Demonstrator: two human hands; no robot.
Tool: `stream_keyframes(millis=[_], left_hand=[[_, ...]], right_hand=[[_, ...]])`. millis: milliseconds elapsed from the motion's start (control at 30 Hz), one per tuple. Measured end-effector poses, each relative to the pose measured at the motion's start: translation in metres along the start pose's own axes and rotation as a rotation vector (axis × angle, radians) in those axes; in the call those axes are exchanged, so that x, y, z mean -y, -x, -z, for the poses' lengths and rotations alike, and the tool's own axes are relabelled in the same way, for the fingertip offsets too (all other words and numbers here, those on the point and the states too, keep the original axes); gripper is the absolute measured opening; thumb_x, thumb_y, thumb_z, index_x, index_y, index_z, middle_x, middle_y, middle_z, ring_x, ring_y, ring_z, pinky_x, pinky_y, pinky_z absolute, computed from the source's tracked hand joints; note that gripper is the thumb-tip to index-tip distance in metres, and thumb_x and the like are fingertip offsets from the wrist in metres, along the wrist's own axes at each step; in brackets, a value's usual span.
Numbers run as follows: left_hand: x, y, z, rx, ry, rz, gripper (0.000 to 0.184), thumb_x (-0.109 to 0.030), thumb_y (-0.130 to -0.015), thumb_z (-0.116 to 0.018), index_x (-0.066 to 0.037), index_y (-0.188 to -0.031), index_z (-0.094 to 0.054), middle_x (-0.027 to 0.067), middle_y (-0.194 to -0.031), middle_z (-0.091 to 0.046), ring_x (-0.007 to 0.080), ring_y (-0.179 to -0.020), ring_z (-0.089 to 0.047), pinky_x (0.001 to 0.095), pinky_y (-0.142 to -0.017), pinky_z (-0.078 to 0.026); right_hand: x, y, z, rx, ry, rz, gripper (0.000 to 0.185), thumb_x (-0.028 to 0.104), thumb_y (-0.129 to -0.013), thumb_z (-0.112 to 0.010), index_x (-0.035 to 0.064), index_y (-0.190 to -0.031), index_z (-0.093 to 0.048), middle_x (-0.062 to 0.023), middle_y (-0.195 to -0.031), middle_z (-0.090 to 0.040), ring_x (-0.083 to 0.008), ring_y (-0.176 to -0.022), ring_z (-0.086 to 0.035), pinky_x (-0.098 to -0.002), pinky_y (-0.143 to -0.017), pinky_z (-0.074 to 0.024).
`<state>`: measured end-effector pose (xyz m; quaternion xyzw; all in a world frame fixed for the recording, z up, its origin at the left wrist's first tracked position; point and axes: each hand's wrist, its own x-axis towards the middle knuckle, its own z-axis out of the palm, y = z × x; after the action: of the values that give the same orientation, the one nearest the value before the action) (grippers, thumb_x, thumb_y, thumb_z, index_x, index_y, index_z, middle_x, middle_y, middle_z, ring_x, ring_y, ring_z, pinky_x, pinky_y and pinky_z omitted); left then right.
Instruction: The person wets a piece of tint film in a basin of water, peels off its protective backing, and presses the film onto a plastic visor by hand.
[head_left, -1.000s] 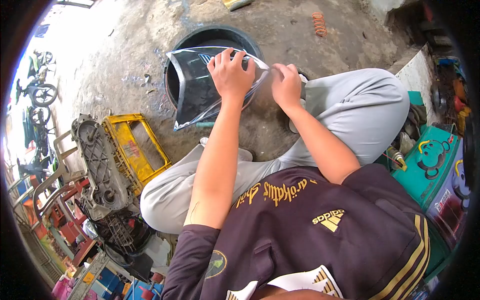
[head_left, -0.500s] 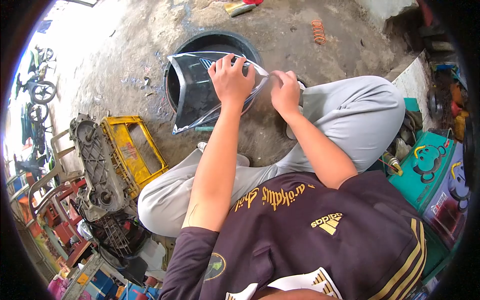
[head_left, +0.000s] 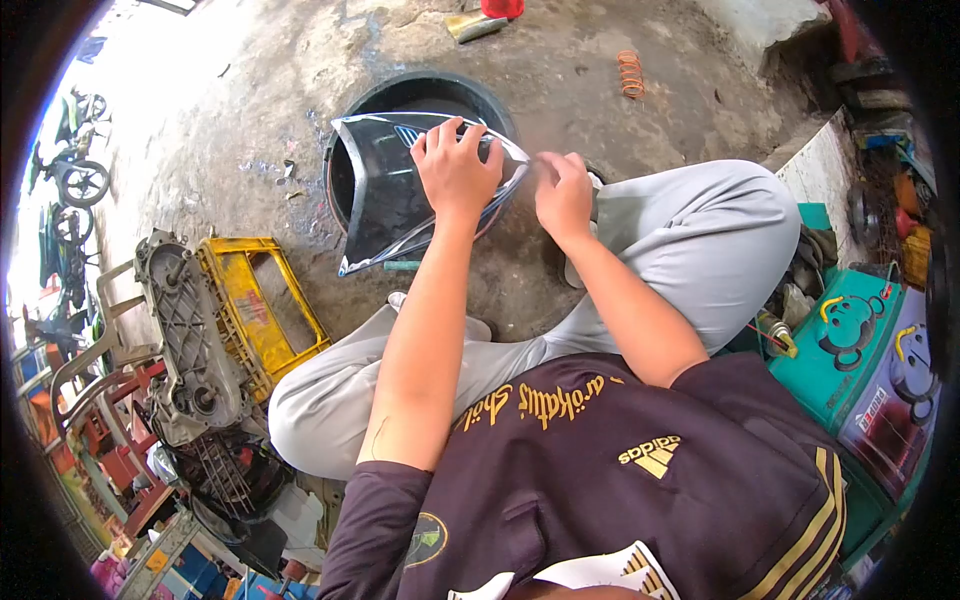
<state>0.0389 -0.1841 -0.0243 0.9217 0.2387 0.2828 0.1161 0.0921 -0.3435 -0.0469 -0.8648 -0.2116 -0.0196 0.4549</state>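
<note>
A glossy black motorcycle body panel (head_left: 385,195) with white edging and blue stripes lies tilted across the black basin (head_left: 345,110). My left hand (head_left: 457,172) rests over the panel's right part, its fingers curled at the far edge, gripping it. Just off the panel's pointed right tip is my right hand (head_left: 565,200), closed with thumb and fingers drawn together. Motion blurs those fingertips, and whatever they pinch is too small to make out.
An orange coil spring (head_left: 630,75) lies on the concrete floor. To the left stand a yellow crate (head_left: 262,310) and a metal engine casing (head_left: 188,330). A green box (head_left: 850,330) and a spray can (head_left: 775,330) sit at my right. Motorcycles (head_left: 80,185) are parked far left.
My right hand has moved slightly away from the panel's tip, leaving a small gap. My left hand keeps its grip on the panel. The whole view has shifted a little.
</note>
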Motion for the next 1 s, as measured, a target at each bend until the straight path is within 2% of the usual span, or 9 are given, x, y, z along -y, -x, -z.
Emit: stream_keyframes(millis=[167, 500, 633, 733, 800, 1000], left_hand=[[0.0013, -0.0013, 0.0014, -0.005, 0.003, -0.012, 0.027, -0.035, -0.085, -0.079, -0.017, -0.103, -0.082, 0.0087, -0.119, -0.074, 0.0284, -0.117, -0.066, 0.0464, -0.108, -0.042], [0.0016, -0.0029, -0.0017, -0.008, 0.003, -0.009, 0.027, -0.036, -0.085, -0.079, -0.016, -0.103, -0.083, 0.0091, -0.119, -0.074, 0.0286, -0.117, -0.066, 0.0467, -0.108, -0.042], [0.0009, 0.0001, 0.0016, 0.004, 0.001, -0.009, 0.027, -0.036, -0.085, -0.080, -0.016, -0.104, -0.083, 0.0087, -0.120, -0.074, 0.0284, -0.118, -0.066, 0.0467, -0.109, -0.042], [0.0009, -0.0011, -0.0013, -0.002, -0.007, -0.003, 0.026, -0.036, -0.085, -0.080, -0.017, -0.103, -0.083, 0.0081, -0.121, -0.074, 0.0284, -0.117, -0.066, 0.0467, -0.108, -0.042], [-0.0002, 0.0005, -0.0019, 0.000, -0.017, -0.005, 0.026, -0.036, -0.085, -0.080, -0.017, -0.103, -0.083, 0.0081, -0.121, -0.074, 0.0283, -0.117, -0.066, 0.0467, -0.108, -0.042], [0.0001, -0.0001, -0.0016, 0.000, -0.008, -0.001, 0.026, -0.036, -0.085, -0.080, -0.017, -0.103, -0.083, 0.0083, -0.121, -0.074, 0.0285, -0.118, -0.066, 0.0467, -0.108, -0.042]], right_hand=[[0.0036, 0.0035, 0.0005, 0.044, -0.066, -0.072, 0.011, 0.006, -0.092, -0.074, 0.0039, -0.103, -0.077, -0.0134, -0.092, -0.066, -0.0316, -0.083, -0.068, -0.0426, -0.076, -0.0530], [0.0043, -0.0008, 0.0031, 0.059, -0.095, -0.074, 0.010, 0.006, -0.093, -0.074, 0.0028, -0.102, -0.075, -0.0129, -0.091, -0.066, -0.0292, -0.080, -0.068, -0.0409, -0.074, -0.0533], [0.0025, -0.0002, -0.0022, -0.020, -0.076, -0.032, 0.009, 0.005, -0.093, -0.073, 0.0027, -0.101, -0.075, -0.0128, -0.090, -0.066, -0.0281, -0.079, -0.067, -0.0409, -0.072, -0.0531], [0.0027, 0.0006, 0.0021, 0.068, -0.036, -0.150, 0.009, 0.005, -0.093, -0.073, 0.0028, -0.102, -0.075, -0.0131, -0.090, -0.066, -0.0285, -0.078, -0.067, -0.0411, -0.073, -0.0531], [0.0008, -0.0023, -0.0016, -0.005, -0.068, -0.079, 0.009, 0.005, -0.092, -0.074, 0.0027, -0.101, -0.075, -0.0132, -0.090, -0.066, -0.0288, -0.078, -0.067, -0.0411, -0.072, -0.0530], [0.0024, -0.0012, -0.0015, -0.026, -0.034, -0.026, 0.009, 0.005, -0.091, -0.075, 0.0020, -0.099, -0.074, -0.0135, -0.090, -0.066, -0.0302, -0.078, -0.068, -0.0419, -0.072, -0.0532]])
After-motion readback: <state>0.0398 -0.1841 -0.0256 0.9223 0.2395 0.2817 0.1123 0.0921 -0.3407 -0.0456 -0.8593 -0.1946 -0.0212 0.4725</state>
